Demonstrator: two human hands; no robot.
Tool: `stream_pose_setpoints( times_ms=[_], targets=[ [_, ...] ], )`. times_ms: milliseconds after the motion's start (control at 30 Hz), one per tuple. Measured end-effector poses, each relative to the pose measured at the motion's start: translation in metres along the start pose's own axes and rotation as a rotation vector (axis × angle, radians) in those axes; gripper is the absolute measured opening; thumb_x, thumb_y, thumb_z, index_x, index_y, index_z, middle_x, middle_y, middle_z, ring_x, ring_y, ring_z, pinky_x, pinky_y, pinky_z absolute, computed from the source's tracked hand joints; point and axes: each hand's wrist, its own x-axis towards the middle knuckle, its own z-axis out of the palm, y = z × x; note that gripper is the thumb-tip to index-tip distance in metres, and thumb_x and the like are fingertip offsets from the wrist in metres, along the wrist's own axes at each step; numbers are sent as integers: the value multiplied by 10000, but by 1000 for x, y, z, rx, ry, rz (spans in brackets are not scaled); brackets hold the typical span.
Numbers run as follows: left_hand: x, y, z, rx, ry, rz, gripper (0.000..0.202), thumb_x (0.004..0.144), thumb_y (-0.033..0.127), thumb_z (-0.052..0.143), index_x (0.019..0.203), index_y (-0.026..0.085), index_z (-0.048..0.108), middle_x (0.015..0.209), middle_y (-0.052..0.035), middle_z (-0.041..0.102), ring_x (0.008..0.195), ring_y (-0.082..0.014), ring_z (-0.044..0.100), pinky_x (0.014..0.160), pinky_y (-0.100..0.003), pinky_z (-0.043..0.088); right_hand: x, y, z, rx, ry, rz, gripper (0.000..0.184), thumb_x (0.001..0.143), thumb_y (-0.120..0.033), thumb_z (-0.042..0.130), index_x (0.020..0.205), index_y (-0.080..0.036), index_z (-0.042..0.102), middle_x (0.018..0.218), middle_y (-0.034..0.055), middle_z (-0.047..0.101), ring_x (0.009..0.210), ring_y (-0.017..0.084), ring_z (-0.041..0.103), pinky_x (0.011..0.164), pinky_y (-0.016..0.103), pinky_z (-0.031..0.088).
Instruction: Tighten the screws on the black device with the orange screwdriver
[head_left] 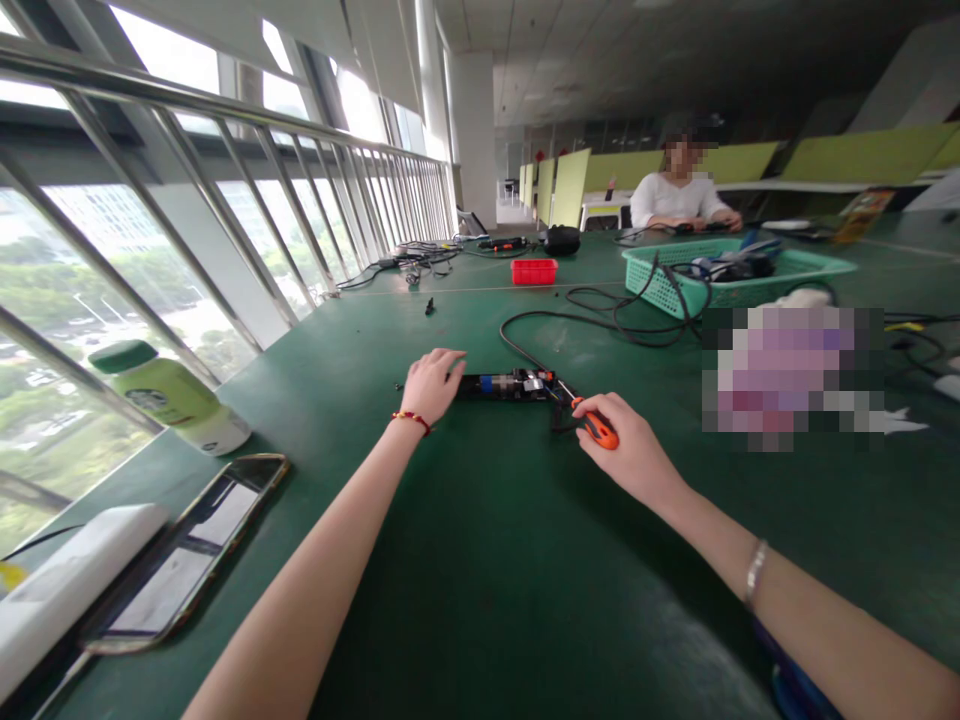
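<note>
A long black electronic device (510, 384) with exposed parts lies on the green table (480, 560). My left hand (432, 384) rests on its left end, fingers curled down over it. My right hand (628, 450) is closed round an orange-handled screwdriver (598, 424), whose tip points at the device's right end. A black cable (555, 325) runs from the device toward the back of the table.
A green-capped bottle (174, 398), a phone (187, 555) and a white case (67, 585) lie at the left edge by the railing. A teal basket (731, 270) of cables, a red box (534, 271) and loose tools sit farther back. Another person (679, 195) sits at the far end.
</note>
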Motion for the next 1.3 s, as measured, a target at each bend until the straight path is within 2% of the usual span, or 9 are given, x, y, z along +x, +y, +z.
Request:
stream_pose_setpoints(
  times_ms=[100,200,267,467,633,867,933,1100,1300],
  targets=[
    [-15,-38,-9,140,48,-261,460,871,129,323,1273,193,538,1282,-97,550,1139,-243,525,960,-383,417,0,1,0,-1,-20,-1,125,753,-197,530,873,-228,551,907,25,536,765,173,580,740,334,469],
    [-26,-62,-12,162,-50,-307,495,858,148,345,1328,169,500,1304,-104,538,1151,-258,510,971,-384,429,0,2,0,-9,-42,0,140,750,-192,533,886,-225,551,925,28,537,788,178,582,759,341,466],
    [-28,-64,-11,168,-98,-285,486,867,184,359,1331,171,502,1300,-98,544,1163,-260,493,981,-380,434,0,2,0,-9,-43,2,134,752,-192,531,881,-221,552,925,30,538,789,177,581,761,340,465],
    [-23,-32,-12,328,-192,-318,421,829,60,346,1051,164,688,1178,-167,574,1102,-293,507,787,-380,523,1,3,-2,-34,-33,-13,127,747,-205,541,870,-224,570,898,24,546,724,161,567,711,324,467],
    [-20,-4,-16,466,-249,-406,456,819,-30,302,1029,83,690,1063,-225,597,1019,-291,574,720,-347,516,1,3,-1,-34,-43,-13,125,750,-207,539,872,-224,560,912,29,542,751,168,569,736,332,466],
    [-34,44,-15,519,-308,-397,442,800,-71,298,948,11,706,927,-239,632,892,-300,630,645,-336,498,1,2,-1,-35,-69,3,128,756,-208,542,883,-226,554,919,31,536,779,180,577,755,345,466],
    [-43,65,-14,544,-340,-346,456,796,-91,288,935,18,709,926,-236,636,877,-292,633,635,-335,497,1,2,-1,-36,-69,-2,126,757,-205,543,880,-229,555,929,30,541,785,179,582,757,344,468],
    [-60,111,-6,355,-360,3,372,826,-64,361,904,53,704,958,-216,610,915,-266,603,631,-317,509,1,2,-1,-34,-60,-10,128,748,-195,540,870,-225,557,926,29,547,794,179,588,768,338,463],
    [-55,105,4,291,-303,215,251,889,31,413,982,104,634,1011,-149,604,975,-230,576,694,-292,520,2,3,-1,-15,-43,-27,108,740,-191,534,844,-212,554,906,31,550,797,176,580,766,326,449]
  ],
)
